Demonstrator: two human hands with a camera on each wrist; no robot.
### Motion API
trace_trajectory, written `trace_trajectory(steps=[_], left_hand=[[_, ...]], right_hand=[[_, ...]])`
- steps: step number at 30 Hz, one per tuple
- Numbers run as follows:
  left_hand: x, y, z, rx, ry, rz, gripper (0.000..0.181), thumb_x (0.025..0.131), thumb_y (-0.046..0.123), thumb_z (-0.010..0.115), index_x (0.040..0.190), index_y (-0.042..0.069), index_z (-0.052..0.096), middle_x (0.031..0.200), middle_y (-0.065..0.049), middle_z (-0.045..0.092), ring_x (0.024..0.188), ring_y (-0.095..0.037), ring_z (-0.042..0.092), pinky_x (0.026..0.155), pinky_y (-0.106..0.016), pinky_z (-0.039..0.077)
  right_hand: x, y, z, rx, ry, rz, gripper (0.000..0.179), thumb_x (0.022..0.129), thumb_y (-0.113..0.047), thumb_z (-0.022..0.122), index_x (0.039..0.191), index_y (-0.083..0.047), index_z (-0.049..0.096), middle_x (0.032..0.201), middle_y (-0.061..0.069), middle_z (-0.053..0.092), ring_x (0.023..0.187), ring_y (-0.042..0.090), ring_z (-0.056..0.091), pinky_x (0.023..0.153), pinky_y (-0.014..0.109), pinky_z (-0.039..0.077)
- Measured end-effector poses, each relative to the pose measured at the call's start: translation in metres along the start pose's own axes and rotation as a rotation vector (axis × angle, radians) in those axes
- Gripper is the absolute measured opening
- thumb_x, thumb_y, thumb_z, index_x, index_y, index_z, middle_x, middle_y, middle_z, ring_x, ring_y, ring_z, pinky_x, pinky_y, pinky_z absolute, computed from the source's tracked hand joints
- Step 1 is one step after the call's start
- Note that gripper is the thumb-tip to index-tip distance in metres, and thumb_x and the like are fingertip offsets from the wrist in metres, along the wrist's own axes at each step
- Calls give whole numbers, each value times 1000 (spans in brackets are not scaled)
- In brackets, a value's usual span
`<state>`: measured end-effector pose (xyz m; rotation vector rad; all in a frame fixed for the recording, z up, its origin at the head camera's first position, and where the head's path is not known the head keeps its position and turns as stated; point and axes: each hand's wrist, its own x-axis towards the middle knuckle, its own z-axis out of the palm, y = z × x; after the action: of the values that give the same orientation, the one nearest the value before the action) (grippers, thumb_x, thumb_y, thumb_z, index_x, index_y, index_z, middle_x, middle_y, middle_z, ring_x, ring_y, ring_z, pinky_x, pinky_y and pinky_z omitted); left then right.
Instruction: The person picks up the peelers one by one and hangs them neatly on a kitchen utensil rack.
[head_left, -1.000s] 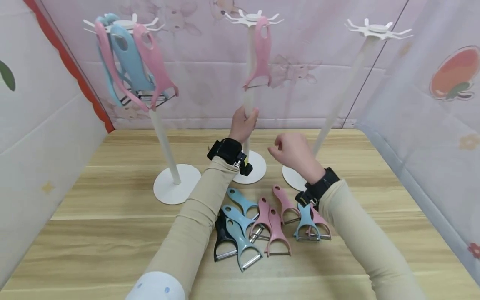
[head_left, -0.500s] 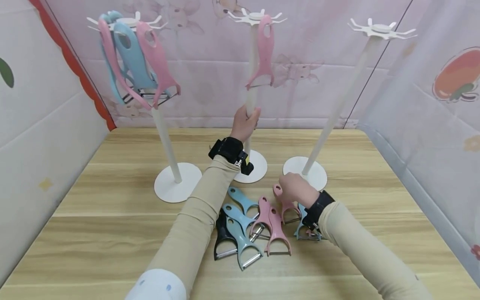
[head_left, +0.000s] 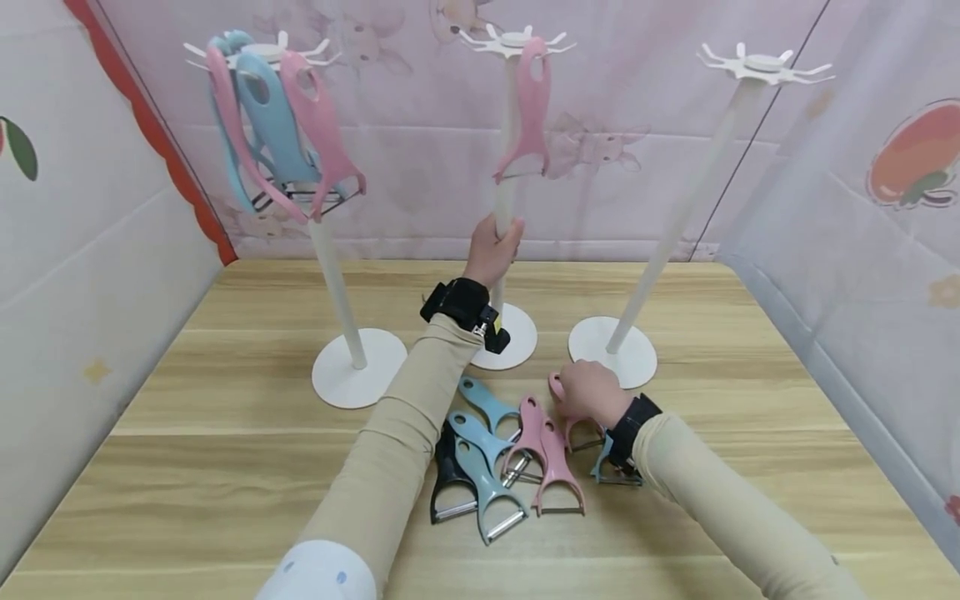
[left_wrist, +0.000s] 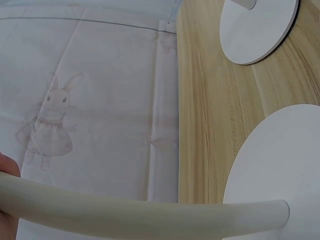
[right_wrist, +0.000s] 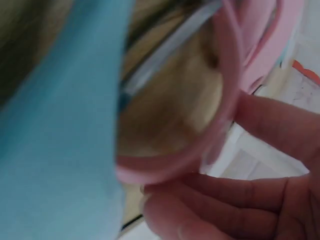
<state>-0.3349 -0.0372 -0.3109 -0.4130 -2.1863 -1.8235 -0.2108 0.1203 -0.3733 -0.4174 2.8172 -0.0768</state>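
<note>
My left hand [head_left: 491, 250] grips the white pole [left_wrist: 150, 216] of the middle stand, on whose hooks a pink peeler [head_left: 533, 108] hangs. Down at the table, my right hand [head_left: 592, 393] pinches another pink peeler [right_wrist: 231, 80] near its neck, thumb on one side and fingers on the other. That peeler still lies among the others, partly covered by the hand in the head view. A light blue peeler [right_wrist: 65, 135] is close to the right wrist camera. To the left lie more peelers: pink [head_left: 557, 462], light blue [head_left: 483, 479] and black [head_left: 447, 467].
On the left stand [head_left: 330, 267] hang several pink and blue peelers [head_left: 273, 125]. The right stand [head_left: 667, 225] has bare hooks at its top, and its round base [head_left: 633, 358] is just behind my right hand. Patterned cloth [head_left: 405, 167] closes off the back and sides.
My right hand has come down from beside the right stand's pole to the pile and taken hold of a pink peeler. The left hand stays on the middle pole.
</note>
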Motion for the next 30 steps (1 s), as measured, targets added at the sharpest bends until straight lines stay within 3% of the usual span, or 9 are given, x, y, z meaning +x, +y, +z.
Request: trace_trajectory(steps=[7, 15, 21, 28, 30], left_hand=[[-4, -1, 0, -3, -2, -20, 22, 94, 18, 48, 76, 7, 45, 57, -1, 43, 50, -12, 42, 52, -24, 34], [-4, 0, 0, 9, -1, -25, 22, 94, 19, 48, 76, 7, 45, 58, -1, 44, 51, -11, 42, 52, -23, 36], [0, 0, 0, 14, -2, -8, 22, 94, 17, 48, 75, 8, 44, 57, -1, 43, 50, -12, 41, 52, -23, 34], [1, 0, 0, 14, -8, -1, 22, 95, 18, 48, 75, 8, 44, 58, -2, 43, 51, -12, 41, 52, -23, 34], [2, -1, 0, 15, -6, 5, 22, 94, 17, 48, 74, 8, 44, 58, -2, 43, 50, -12, 42, 52, -23, 34]], right_hand=[[0, 4, 3, 74, 36, 3, 34, 87, -28, 55, 59, -9, 49, 58, 5, 50, 51, 18, 50, 44, 29, 39], [-10, 10, -23, 239, 164, -3, 27, 75, -24, 66, 57, -10, 52, 52, 0, 48, 47, 15, 45, 40, 25, 33], [-15, 14, -46, 328, 424, -96, 30, 81, -29, 63, 60, -9, 60, 48, -3, 49, 42, 11, 41, 40, 25, 29], [-20, 12, -83, 465, 858, -205, 24, 84, -23, 63, 76, 0, 64, 60, 7, 62, 46, 13, 51, 42, 21, 34], [-19, 10, -97, 515, 950, -235, 23, 84, -21, 62, 77, 2, 64, 61, 9, 62, 46, 11, 52, 43, 17, 34]])
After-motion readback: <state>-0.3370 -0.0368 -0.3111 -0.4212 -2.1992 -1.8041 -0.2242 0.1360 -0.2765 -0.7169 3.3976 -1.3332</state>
